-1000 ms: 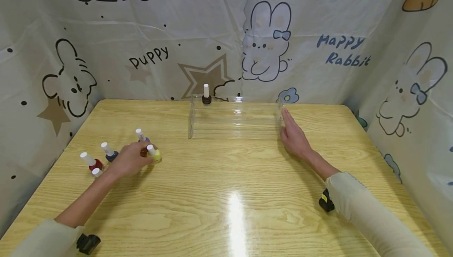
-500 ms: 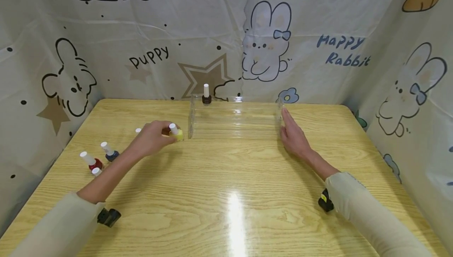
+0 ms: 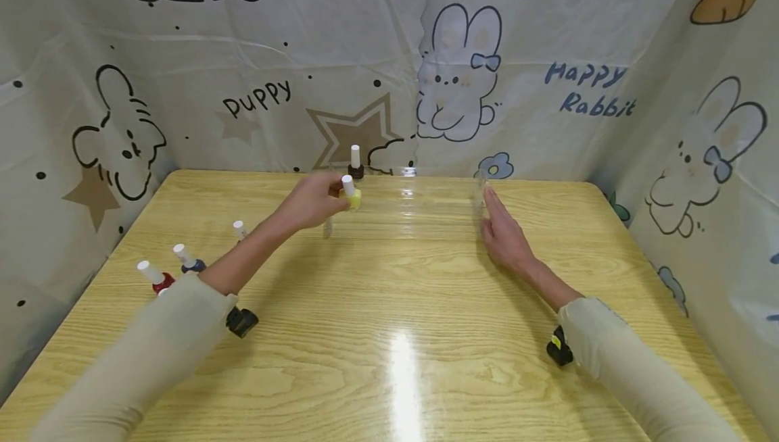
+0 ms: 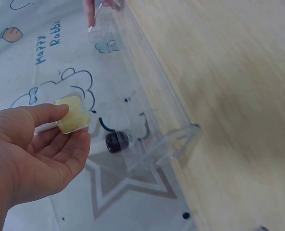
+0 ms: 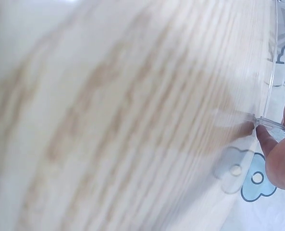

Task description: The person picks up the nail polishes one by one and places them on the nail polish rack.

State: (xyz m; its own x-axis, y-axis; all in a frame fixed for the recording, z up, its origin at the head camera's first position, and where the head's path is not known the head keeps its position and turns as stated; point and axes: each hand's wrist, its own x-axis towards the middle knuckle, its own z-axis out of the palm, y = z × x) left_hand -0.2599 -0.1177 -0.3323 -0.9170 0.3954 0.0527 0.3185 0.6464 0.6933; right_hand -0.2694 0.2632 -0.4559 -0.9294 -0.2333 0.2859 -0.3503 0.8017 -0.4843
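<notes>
My left hand (image 3: 312, 202) holds a nail polish bottle (image 3: 353, 199) with yellow polish and a white cap. In the left wrist view, thumb and fingers pinch the yellow bottle's glass body (image 4: 74, 114), its base towards the camera. It is over the left part of a clear stepped display rack (image 3: 420, 215). A dark nail polish bottle (image 3: 356, 163) stands upright on the rack's back step at the left, just beyond the yellow one. My right hand (image 3: 506, 232) rests against the rack's right end panel, fingers extended along it.
At the table's left are other white-capped bottles: a red one (image 3: 159, 281), a dark blue one (image 3: 190, 259) and one partly behind the left forearm (image 3: 239, 228). A patterned cloth (image 3: 243, 43) hangs behind the wooden table (image 3: 462, 361).
My left hand has carried the yellow nail polish bottle from the group at left, rightwards and away, to over the rack's left part. My right hand has stayed at the rack's right end.
</notes>
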